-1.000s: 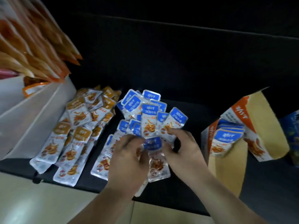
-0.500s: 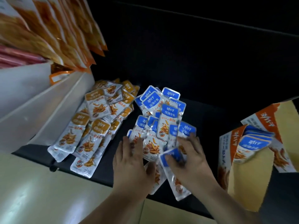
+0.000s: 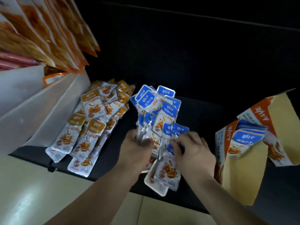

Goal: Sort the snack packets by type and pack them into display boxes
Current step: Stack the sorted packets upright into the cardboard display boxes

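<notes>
Blue-topped packets (image 3: 162, 111) of snacks lie fanned in a loose heap at the middle of a dark surface (image 3: 211, 114), with a person's two hands among them. The left hand (image 3: 134, 150) grips the lower ends of a bunch of blue-topped packets, its fingers curled round the silver foil and the packets fanning up and away from the wrist. Just beside it, the right hand (image 3: 193, 151) pinches the blue top of a single packet (image 3: 162, 174), whose printed end points back toward the near edge of the surface. To the left, just beside the blue heap, orange-topped packets (image 3: 90, 124) sprawl in their own pile against a white box (image 3: 32, 111), above which large orange bags (image 3: 48, 33) rise. At the right, an open display box (image 3: 240, 181) of orange and tan card stands tilted, holding a neat packed stack (image 3: 248, 137) of the blue kind with their tops showing. A pale floor (image 3: 40, 192) shows below the surface's near edge.
</notes>
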Motion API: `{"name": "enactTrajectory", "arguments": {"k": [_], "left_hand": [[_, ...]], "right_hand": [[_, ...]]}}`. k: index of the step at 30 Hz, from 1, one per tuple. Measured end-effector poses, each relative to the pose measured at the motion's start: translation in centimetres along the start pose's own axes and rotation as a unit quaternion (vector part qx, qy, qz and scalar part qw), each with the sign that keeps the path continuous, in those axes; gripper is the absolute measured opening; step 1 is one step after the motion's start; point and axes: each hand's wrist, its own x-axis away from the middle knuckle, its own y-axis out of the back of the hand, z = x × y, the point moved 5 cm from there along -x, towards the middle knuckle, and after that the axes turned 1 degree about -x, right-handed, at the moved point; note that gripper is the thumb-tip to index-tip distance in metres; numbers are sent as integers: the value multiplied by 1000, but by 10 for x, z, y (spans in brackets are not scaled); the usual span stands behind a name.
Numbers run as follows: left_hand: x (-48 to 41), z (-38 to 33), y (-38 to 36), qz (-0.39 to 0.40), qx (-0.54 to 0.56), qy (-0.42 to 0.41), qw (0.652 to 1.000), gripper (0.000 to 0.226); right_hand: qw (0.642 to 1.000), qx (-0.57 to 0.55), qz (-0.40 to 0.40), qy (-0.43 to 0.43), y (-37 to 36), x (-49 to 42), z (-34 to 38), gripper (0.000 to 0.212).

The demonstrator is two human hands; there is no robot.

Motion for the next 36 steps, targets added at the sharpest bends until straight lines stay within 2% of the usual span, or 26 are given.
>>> {"name": "enactTrajectory", "arguments": {"k": [3,6,9,12,14,16,18,19,21,23,25,30,36], "left_hand": [[0,-5,-9,5,-15,-28,999,24],[-7,-7,-10,0,-7,-14,1000,24],[-9,-7,2,-32,14,-23,999,22],[-2,-13,25,-96,24,-72,992,25],[9,-23,38,-118,42,-113,986,30],[24,-32,42,-94,61,-143,983,32],[39,-35,34,-17,76,-142,987,30],[46,-34,27,31,78,-142,986,30],[57,-32,11,102,68,-164,979,36],[64,-33,1,146,59,-179,971,44],[67,-35,-5,187,46,-193,962,50],[70,-34,-14,274,38,-124,953,58],[61,-40,-15,277,13,-165,946,66]], "right_hand": [[1000,16,-20,0,0,-9,5,16],[999,-38,3,-20,-2,-12,0,17],[992,-98,73,-38,-4,-3,-8,35],[986,-47,157,-24,-6,5,-12,57],[986,-54,150,-39,1,0,-9,59],[983,-132,108,-69,17,-8,0,58],[954,-280,74,-83,37,-16,18,57],[919,-373,77,-97,47,-20,30,57],[828,-527,130,-140,59,-25,53,58],[789,-573,157,-154,64,-26,66,50],[777,-594,139,-155,68,-26,68,38],[787,-591,107,-142,74,-27,64,26],[837,-512,165,-98,73,-24,52,17]]}}
